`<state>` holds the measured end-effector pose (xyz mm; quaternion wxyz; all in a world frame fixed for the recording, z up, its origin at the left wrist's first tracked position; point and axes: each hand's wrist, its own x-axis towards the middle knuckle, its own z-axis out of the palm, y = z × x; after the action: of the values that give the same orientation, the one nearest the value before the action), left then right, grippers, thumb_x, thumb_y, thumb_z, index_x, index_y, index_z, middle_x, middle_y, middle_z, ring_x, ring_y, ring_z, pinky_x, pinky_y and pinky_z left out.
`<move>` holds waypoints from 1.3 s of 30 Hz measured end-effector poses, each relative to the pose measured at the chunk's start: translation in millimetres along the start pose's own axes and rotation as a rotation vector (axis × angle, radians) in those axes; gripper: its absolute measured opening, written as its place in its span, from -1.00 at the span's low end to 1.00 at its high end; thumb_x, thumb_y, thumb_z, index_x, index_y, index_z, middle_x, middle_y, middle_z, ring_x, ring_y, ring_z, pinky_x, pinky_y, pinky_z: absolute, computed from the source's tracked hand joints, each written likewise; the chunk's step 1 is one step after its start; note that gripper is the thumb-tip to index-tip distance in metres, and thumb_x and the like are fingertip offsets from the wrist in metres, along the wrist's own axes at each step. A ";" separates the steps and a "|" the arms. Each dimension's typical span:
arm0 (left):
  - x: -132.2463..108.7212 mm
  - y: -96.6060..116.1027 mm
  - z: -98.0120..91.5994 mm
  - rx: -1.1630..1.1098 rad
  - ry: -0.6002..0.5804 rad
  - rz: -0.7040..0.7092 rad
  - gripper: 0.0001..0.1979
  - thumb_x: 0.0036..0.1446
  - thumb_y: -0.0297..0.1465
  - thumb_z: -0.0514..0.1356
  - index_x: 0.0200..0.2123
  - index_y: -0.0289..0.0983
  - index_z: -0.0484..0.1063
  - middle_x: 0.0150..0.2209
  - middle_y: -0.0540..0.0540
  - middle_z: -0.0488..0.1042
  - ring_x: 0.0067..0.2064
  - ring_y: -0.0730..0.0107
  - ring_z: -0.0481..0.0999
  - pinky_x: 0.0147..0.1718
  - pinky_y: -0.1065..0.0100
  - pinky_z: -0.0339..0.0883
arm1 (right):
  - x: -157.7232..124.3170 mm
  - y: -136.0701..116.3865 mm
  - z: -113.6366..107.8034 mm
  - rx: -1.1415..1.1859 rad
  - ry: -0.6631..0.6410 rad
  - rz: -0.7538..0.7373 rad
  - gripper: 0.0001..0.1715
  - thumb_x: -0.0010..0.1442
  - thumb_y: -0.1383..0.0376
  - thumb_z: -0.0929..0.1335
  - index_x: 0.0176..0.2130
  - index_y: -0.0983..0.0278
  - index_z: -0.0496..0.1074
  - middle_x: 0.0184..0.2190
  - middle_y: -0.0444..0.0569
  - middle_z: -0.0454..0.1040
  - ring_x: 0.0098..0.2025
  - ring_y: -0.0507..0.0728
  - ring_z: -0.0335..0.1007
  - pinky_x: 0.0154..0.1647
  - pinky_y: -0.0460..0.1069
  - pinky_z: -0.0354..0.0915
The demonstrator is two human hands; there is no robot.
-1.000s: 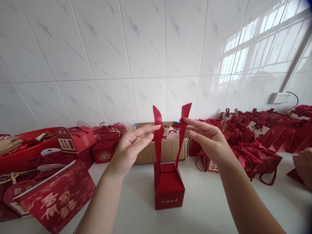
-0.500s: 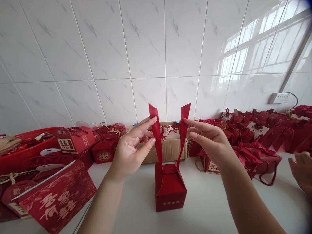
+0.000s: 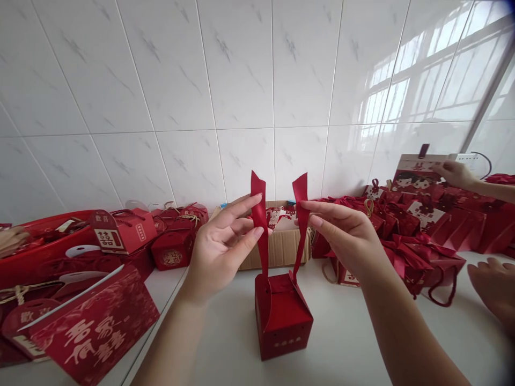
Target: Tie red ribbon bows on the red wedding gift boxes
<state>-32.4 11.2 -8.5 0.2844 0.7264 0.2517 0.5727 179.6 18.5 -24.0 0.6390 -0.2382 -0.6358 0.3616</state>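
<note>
A small red gift box (image 3: 285, 329) stands on the white table in front of me, its top folded shut. From its top rise the two ends of a red ribbon (image 3: 261, 241), both upright and apart from each other. My left hand (image 3: 221, 241) pinches the left end between its fingers and thumb. Opposite it, my right hand (image 3: 350, 236) grips the right end the same way, with the ribbon's tip sticking up above the fingers. Neither hand touches the box itself.
Behind the gift box sits a cardboard box (image 3: 277, 249) holding red and white pieces. Red gift boxes (image 3: 173, 249) and a red basin (image 3: 24, 262) are at left. Rows of red gift bags (image 3: 466, 225) fill the right, where another person's hand (image 3: 454, 174) holds one up.
The two ribbon ends have come slightly closer together, and the gift box has turned and shifted a little nearer to me. At right, another person's hand has appeared with a raised bag.
</note>
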 end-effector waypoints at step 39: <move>-1.3 -3.5 9.2 0.008 -0.169 -0.184 -0.19 0.12 -0.53 0.16 0.27 0.10 -0.22 0.11 -0.14 0.28 -0.22 0.44 0.52 -0.30 0.39 0.47 | -1.2 8.9 23.5 0.229 -0.449 0.227 -0.77 0.14 0.35 0.39 -0.16 0.16 0.54 -0.29 -0.11 0.54 -0.23 0.04 0.47 -0.16 -0.04 0.42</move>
<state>-23.9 11.6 -13.5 0.3531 0.7471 0.2946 0.4800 155.2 19.5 -29.7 0.4603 -0.1481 -0.6857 0.5441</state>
